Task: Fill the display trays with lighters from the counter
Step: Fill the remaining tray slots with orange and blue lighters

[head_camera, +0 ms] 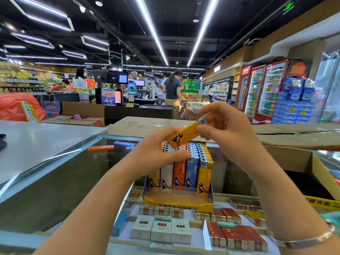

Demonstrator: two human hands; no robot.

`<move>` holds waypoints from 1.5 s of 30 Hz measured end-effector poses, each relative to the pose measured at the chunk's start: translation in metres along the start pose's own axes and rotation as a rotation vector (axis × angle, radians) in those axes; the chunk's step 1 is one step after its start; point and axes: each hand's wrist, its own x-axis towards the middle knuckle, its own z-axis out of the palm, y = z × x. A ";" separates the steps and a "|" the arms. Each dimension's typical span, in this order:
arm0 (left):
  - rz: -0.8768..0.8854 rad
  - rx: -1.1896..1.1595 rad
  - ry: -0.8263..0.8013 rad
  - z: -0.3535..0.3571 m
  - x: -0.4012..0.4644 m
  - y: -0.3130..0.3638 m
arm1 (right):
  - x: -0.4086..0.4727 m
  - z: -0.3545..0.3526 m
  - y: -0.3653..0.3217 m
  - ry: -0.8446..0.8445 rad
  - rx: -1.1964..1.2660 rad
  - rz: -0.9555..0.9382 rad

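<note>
A yellow lighter (185,134) with a black animal print is held tilted above the display tray (177,201). My right hand (228,129) pinches its upper end near the silver cap, and my left hand (156,150) holds its lower end with thumb and fingers. The yellow-fronted tray stands on the glass counter and holds several upright lighters in yellow, white, orange and blue. Loose on the glass to the left lie an orange lighter (100,148) and a blue lighter (124,144).
Cigarette packs (161,230) sit under the glass counter top. Cardboard boxes (147,126) stand behind the tray, and an open box (301,162) lies at the right. A white counter surface (36,140) spreads to the left. Checkout desks and people are far behind.
</note>
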 end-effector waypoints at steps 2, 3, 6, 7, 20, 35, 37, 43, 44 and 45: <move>-0.026 0.087 -0.048 -0.001 0.000 -0.004 | 0.000 -0.005 -0.002 0.031 0.051 -0.003; -0.028 0.138 -0.071 -0.001 0.000 -0.006 | 0.000 -0.006 -0.003 0.036 0.060 -0.008; -0.035 0.270 -0.120 -0.003 0.000 -0.012 | -0.001 -0.008 -0.004 0.033 0.047 -0.017; -0.038 0.299 -0.128 -0.003 0.000 -0.013 | -0.002 -0.009 -0.003 0.027 0.020 -0.017; -0.053 0.455 -0.122 -0.001 -0.001 -0.025 | -0.002 -0.009 0.001 -0.419 -0.375 0.100; -0.055 0.440 -0.115 -0.001 0.000 -0.029 | -0.003 -0.016 0.003 -0.635 -0.425 0.235; -0.053 0.442 -0.114 -0.001 0.000 -0.029 | -0.004 -0.015 0.004 -0.654 -0.428 0.245; -0.049 0.454 -0.109 -0.001 -0.001 -0.029 | -0.004 -0.009 0.009 -0.663 -0.518 0.246; -0.049 0.455 -0.104 -0.001 -0.001 -0.028 | -0.004 -0.009 0.009 -0.656 -0.526 0.244; -0.047 0.459 -0.102 -0.001 -0.001 -0.028 | -0.003 -0.008 0.010 -0.649 -0.529 0.243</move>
